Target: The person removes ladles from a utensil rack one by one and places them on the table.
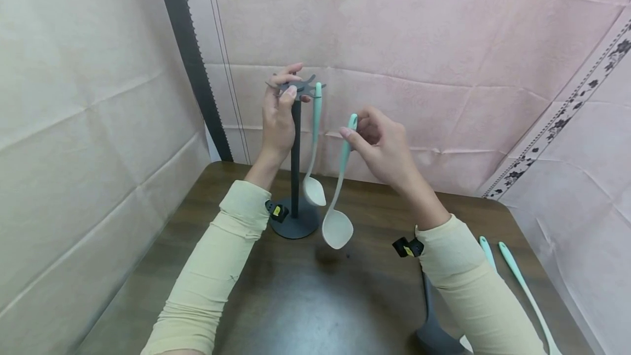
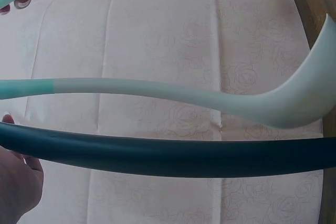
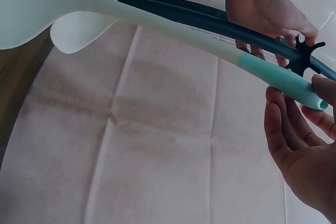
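My left hand point(image 1: 278, 119) grips the hooked top of a dark utensil stand point(image 1: 296, 158), its thumb on the hub. From one hook hangs a ladle point(image 1: 314, 190) with a mint handle and white bowl. To the right of it, my right hand point(image 1: 386, 149) pinches a second white ladle point(image 1: 337, 229) near the end of its mint handle. That ladle's bowl is low, above the table and apart from the stand. In the right wrist view the held ladle point(image 3: 173, 32) crosses in front of the stand's pole.
A dark utensil point(image 1: 434, 327) with a broad head lies on the wooden table point(image 1: 276, 300) at front right. Two mint handles point(image 1: 517, 275) show beside my right sleeve, which partly covers them. Pale cloth walls point(image 1: 394, 32) enclose the table.
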Available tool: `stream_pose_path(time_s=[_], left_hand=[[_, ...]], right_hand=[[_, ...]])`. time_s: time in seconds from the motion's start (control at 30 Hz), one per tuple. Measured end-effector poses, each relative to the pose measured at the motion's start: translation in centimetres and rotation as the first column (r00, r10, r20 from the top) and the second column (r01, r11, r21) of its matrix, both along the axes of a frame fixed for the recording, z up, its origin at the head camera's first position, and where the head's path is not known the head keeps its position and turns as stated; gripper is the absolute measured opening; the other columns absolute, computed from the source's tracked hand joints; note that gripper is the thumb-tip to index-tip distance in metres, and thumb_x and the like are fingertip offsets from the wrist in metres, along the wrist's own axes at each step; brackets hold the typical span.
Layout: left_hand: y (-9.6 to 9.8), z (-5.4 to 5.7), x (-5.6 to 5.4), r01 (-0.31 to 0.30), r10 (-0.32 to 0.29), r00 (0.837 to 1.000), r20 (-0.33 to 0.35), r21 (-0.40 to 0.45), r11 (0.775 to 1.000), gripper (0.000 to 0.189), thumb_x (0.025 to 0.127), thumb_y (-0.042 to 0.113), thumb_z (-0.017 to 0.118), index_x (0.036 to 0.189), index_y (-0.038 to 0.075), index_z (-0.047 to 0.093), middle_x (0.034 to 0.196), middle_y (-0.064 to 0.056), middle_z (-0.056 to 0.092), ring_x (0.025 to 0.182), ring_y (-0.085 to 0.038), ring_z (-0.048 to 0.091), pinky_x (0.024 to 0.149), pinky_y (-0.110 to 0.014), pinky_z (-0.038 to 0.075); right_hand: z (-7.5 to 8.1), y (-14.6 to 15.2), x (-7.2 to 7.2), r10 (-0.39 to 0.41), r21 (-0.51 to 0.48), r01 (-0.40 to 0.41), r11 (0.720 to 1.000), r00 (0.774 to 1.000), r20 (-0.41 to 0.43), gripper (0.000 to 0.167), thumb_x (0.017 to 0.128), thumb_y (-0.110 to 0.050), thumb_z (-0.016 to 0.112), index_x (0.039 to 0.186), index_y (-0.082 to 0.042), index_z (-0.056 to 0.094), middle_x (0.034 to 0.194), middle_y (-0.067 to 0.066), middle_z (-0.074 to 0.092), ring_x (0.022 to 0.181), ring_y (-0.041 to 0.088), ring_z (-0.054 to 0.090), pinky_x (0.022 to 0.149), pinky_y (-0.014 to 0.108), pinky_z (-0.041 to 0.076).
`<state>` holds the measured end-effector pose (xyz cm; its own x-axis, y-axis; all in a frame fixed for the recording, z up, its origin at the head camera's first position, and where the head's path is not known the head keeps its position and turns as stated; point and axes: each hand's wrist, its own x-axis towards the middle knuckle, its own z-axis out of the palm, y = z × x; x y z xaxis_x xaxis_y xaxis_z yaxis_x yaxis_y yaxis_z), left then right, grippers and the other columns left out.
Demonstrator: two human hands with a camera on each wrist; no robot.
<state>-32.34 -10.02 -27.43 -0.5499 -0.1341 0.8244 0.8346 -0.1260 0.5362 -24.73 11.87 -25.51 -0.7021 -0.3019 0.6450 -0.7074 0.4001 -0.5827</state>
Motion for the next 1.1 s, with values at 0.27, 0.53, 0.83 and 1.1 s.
stream_pose_path(time_s=[0.27, 0.53, 0.83, 1.1], left_hand=[[-0.1, -0.1, -0.1, -0.012, 0.012, 1.000, -0.021, -0.012, 1.000, 0.040, 0.102, 0.029, 0.044, 0.123, -0.003, 0.055, 0.150, -0.006, 0.058, 0.093, -0.031, 0.067, 0.091, -0.040, 0.055], [-0.1, -0.1, -0.1, -0.003, 0.003, 1.000, -0.016, 0.002, 1.000, 0.039, 0.101, 0.029, 0.045, 0.121, -0.003, 0.056, 0.149, -0.007, 0.058, 0.093, -0.041, 0.065, 0.091, -0.040, 0.055], [0.1, -0.1, -0.1, 0.004, -0.004, 1.000, -0.011, 0.006, 1.000, 0.036, 0.101, 0.029, 0.045, 0.121, 0.001, 0.057, 0.149, -0.006, 0.058, 0.092, -0.045, 0.064, 0.093, -0.041, 0.055], [0.1, 0.0, 0.0, -0.003, 0.003, 1.000, -0.016, 0.001, 1.000, 0.040, 0.101, 0.029, 0.045, 0.123, -0.003, 0.056, 0.150, -0.008, 0.058, 0.091, -0.028, 0.068, 0.093, -0.040, 0.054]], right_hand=[[-0.5, 0.6, -0.1, -0.027, 0.001, 0.027, 1.000, 1.000, -0.012, 0.020, 0.102, -0.026, 0.073, 0.105, -0.009, 0.063, 0.081, 0.000, 0.075, 0.069, 0.015, 0.072, 0.061, 0.028, 0.048], [-0.9, 1.5, -0.4, -0.088, 0.003, 0.088, 0.996, 0.995, -0.037, 0.019, 0.100, -0.025, 0.075, 0.105, -0.010, 0.065, 0.081, -0.002, 0.072, 0.068, 0.014, 0.070, 0.064, 0.030, 0.056], [-1.4, 2.8, -0.5, -0.125, -0.021, 0.125, 0.992, 0.992, -0.014, 0.022, 0.100, -0.025, 0.076, 0.108, -0.007, 0.066, 0.081, 0.002, 0.072, 0.068, 0.020, 0.070, 0.063, 0.024, 0.053], [-1.9, 3.7, -0.8, -0.163, 0.013, 0.163, 0.987, 0.986, -0.028, 0.022, 0.100, -0.028, 0.076, 0.102, -0.011, 0.064, 0.077, -0.001, 0.070, 0.065, 0.016, 0.068, 0.060, 0.022, 0.052]])
